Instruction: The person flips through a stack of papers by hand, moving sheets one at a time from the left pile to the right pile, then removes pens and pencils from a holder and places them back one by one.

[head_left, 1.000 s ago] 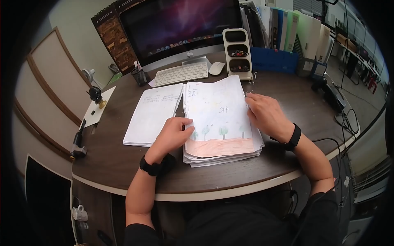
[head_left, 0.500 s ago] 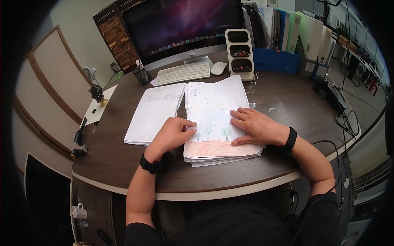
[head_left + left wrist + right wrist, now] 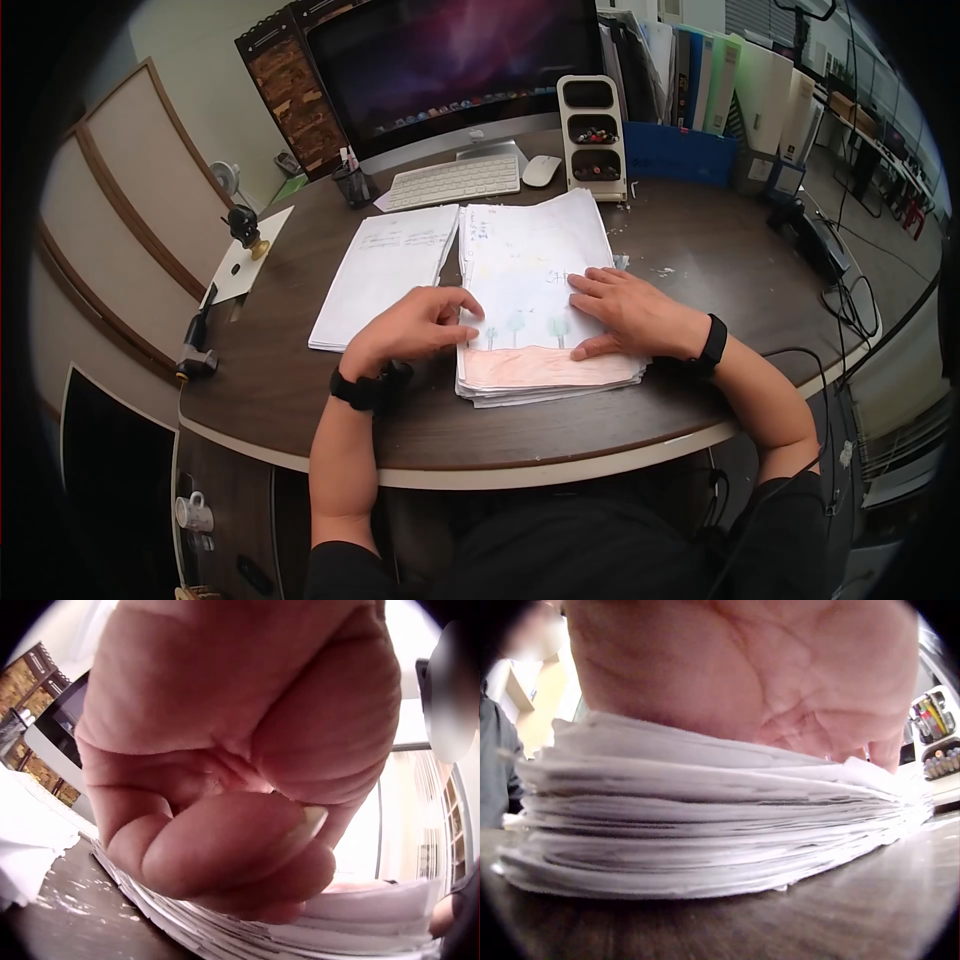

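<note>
A thick stack of papers [image 3: 540, 235] lies in front of the person, its top sheet drawn with green trees above an orange-pink strip. The right hand [image 3: 640, 315] rests flat on the sheet's right part, fingers spread; in the right wrist view the palm [image 3: 757, 675] lies over the stack's layered edges [image 3: 705, 817]. At the stack's left edge is the left hand [image 3: 420, 322], thumb and index finger apart over the sheet's edge. Its other fingers [image 3: 225, 847] look bent in the left wrist view. Whether it touches the paper cannot be told. Left of it lies a thinner pile [image 3: 385, 265].
Behind the papers stand a keyboard [image 3: 455, 182], a mouse [image 3: 541, 171], a monitor [image 3: 460, 70] and an upright holder [image 3: 594, 140]. A pen cup [image 3: 352, 182] is at the back left. Binders [image 3: 705, 85] and a blue box [image 3: 680, 153] stand back right, a black phone [image 3: 812, 240] near the right edge.
The right hand has moved from the stack's right edge onto the top sheet and lies flat. The left hand's thumb and index finger have spread apart, and the hand has shifted slightly left from the sheet.
</note>
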A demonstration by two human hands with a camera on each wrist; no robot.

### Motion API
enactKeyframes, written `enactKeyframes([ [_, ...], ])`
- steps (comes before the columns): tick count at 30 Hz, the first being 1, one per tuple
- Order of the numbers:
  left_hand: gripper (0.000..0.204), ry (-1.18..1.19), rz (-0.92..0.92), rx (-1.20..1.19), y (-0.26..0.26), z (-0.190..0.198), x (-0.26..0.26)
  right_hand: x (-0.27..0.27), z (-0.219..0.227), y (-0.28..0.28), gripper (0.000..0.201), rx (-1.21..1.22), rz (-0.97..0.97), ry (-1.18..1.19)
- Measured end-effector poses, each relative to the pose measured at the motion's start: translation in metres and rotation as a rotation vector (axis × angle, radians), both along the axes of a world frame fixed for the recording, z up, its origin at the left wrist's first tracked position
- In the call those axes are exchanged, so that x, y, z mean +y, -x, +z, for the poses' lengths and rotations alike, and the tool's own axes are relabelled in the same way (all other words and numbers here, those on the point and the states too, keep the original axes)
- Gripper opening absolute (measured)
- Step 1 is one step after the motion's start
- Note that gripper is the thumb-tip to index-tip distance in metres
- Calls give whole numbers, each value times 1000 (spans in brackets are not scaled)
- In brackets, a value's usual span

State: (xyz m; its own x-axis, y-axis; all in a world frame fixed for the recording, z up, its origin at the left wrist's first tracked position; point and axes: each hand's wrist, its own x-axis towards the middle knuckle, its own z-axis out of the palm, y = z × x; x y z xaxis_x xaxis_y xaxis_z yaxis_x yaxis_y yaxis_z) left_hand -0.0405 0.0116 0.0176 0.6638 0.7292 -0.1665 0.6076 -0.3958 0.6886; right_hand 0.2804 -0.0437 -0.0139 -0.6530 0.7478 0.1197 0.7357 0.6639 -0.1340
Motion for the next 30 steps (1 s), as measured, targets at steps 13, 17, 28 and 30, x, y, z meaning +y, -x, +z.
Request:
enactKeyframes([
  [13,38,-712,428,515,14,-34,13,-1,-6,0,75,21,-17,-39],
  [17,34,-742,461,455,13,-37,15,0,-2,0,76,13,-10,-24],
  [28,13,-851,717,334,29,-31,30,1,-5,-1,76,13,-2,-39],
  [30,11,-882,750,314,28,-22,27,1,-5,-1,76,14,-3,-39],
])
